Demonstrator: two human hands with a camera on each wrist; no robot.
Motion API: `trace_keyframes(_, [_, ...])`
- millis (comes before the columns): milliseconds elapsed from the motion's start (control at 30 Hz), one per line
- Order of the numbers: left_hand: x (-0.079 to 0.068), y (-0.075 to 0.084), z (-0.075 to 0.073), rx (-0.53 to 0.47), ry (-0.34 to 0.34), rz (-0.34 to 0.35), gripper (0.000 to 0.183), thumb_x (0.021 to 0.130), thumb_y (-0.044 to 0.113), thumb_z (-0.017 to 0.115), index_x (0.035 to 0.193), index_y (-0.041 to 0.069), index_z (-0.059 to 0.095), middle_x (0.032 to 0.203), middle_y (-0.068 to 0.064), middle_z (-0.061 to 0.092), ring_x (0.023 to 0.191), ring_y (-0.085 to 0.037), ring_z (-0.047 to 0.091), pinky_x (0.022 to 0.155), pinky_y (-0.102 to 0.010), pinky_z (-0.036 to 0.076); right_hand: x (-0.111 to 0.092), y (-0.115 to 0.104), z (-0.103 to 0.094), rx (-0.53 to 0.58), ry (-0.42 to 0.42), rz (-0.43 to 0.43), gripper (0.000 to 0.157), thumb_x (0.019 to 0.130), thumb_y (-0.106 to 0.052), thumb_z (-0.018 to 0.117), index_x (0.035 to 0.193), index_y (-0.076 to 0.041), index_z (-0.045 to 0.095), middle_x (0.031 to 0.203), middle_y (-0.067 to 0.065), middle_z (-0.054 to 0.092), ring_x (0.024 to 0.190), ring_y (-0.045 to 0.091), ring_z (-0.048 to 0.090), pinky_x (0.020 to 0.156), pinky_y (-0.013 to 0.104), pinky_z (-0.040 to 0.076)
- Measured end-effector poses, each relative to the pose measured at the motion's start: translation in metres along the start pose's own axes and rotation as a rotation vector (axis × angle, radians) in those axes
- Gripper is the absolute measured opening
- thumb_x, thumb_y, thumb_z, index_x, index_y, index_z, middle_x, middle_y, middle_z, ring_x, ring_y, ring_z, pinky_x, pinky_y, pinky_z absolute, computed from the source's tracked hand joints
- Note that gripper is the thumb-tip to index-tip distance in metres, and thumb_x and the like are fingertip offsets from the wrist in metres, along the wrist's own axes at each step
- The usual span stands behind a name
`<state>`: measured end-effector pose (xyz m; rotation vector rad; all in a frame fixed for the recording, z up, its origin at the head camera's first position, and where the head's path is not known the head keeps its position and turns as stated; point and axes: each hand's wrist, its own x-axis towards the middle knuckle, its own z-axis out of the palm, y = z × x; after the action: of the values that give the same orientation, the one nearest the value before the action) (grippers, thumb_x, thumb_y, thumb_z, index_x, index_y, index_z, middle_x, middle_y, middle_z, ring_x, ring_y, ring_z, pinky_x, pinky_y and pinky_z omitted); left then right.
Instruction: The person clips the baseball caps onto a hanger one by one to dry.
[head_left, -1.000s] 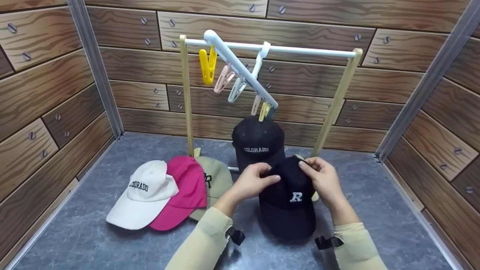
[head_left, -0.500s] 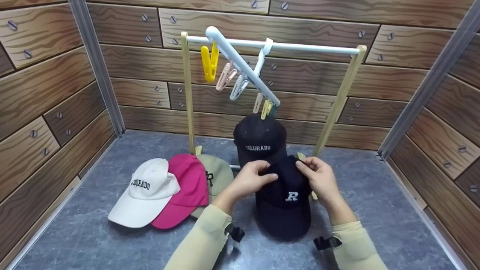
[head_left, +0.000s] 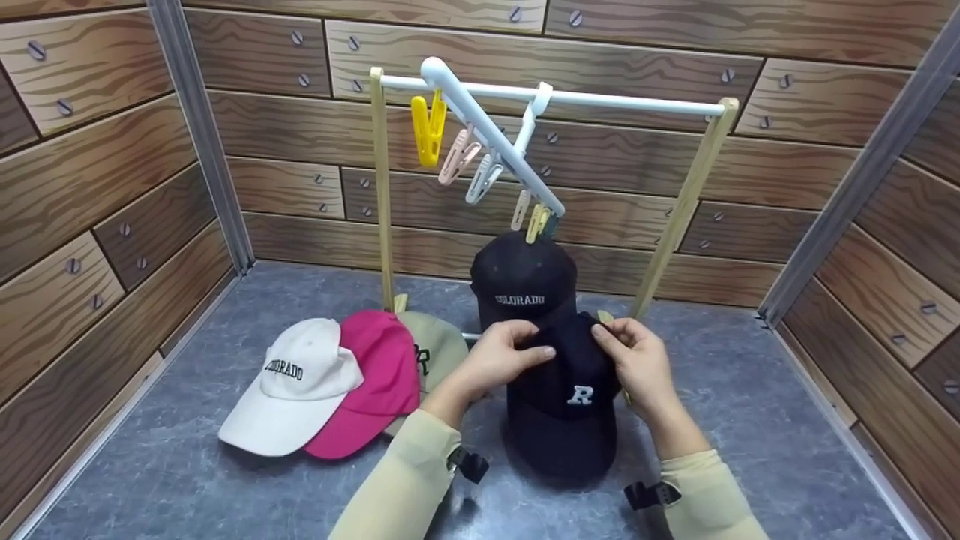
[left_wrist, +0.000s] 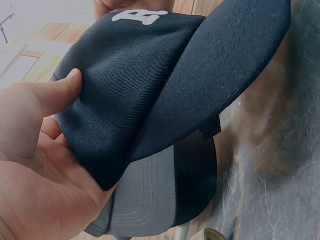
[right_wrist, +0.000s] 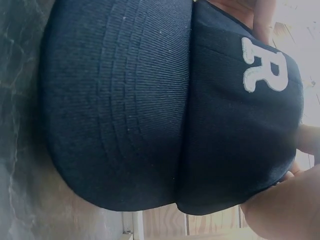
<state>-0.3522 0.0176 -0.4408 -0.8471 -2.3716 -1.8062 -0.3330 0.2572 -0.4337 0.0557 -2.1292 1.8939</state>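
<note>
Between both hands hangs a navy baseball cap with a white letter R, its brim pointing down toward the person. My left hand pinches the left side of its crown; in the left wrist view the thumb lies on the outside and the other fingers go behind the fabric. On the crown's upper right, my right hand pinches the cloth, thumb in front. Just behind is a black COLORADO cap, hanging from a yellow clothespin and partly covered by the navy cap.
A light-blue hanger with several clothespins, including a large yellow one, hangs aslant from the wooden-posted rack's bar. At left on the grey tabletop overlap a white cap, a pink cap and an olive cap.
The navy cap has shifted slightly left, with both hands keeping their pinch on it. The black cap and the other caps stay in place; the head view has moved a little.
</note>
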Motion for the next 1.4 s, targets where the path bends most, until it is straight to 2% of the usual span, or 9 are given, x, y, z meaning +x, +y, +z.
trace_keyframes(200, [0.001,-0.001,-0.005,0.014,0.007,0.026,0.017,0.099,0.017,0.083,0.094,0.003,0.075,0.086,0.010,0.062,0.079,-0.007,0.056,0.076,-0.026,0.046,-0.002,-0.001,0.006,0.029,0.003,0.011,0.018,0.106,-0.013,0.079,0.106,0.002,0.069,0.085,0.002,0.066,0.075,0.014,0.066,0.067,0.026,0.056])
trace_keyframes(500, [0.000,-0.003,-0.010,0.017,0.011,0.035,0.020,0.099,0.018,0.084,0.094,0.001,0.075,0.087,0.008,0.063,0.080,-0.008,0.057,0.077,-0.027,0.047,-0.004,0.000,0.012,0.004,0.002,0.011,0.019,0.108,-0.015,0.077,0.109,0.002,0.070,0.087,0.003,0.067,0.077,0.014,0.067,0.069,0.026,0.056])
trace_keyframes(1033, [0.001,0.000,-0.010,-0.022,0.015,0.024,0.020,0.097,0.017,0.086,0.094,0.001,0.076,0.087,0.008,0.064,0.081,-0.008,0.058,0.078,-0.026,0.049,-0.008,0.000,0.015,0.011,0.024,0.002,0.020,0.107,-0.016,0.078,0.109,0.002,0.070,0.088,0.002,0.069,0.077,0.014,0.067,0.068,0.027,0.056])
trace_keyframes(1267, [-0.003,0.002,-0.013,-0.047,-0.020,-0.014,0.020,0.099,0.021,0.086,0.095,0.005,0.075,0.087,0.009,0.063,0.079,-0.007,0.056,0.075,-0.026,0.047,-0.011,-0.001,0.017,0.026,0.025,0.000,0.017,0.106,-0.013,0.078,0.106,0.001,0.070,0.086,0.003,0.068,0.076,0.015,0.066,0.067,0.027,0.056])
trace_keyframes(1400, [-0.003,0.003,-0.016,-0.055,-0.024,-0.010,0.021,0.099,0.022,0.085,0.094,0.005,0.074,0.086,0.008,0.062,0.078,-0.008,0.055,0.074,-0.026,0.046,-0.010,-0.003,0.020,0.040,0.022,-0.011,0.016,0.106,-0.012,0.078,0.105,0.002,0.069,0.086,0.003,0.068,0.076,0.014,0.066,0.068,0.027,0.056])
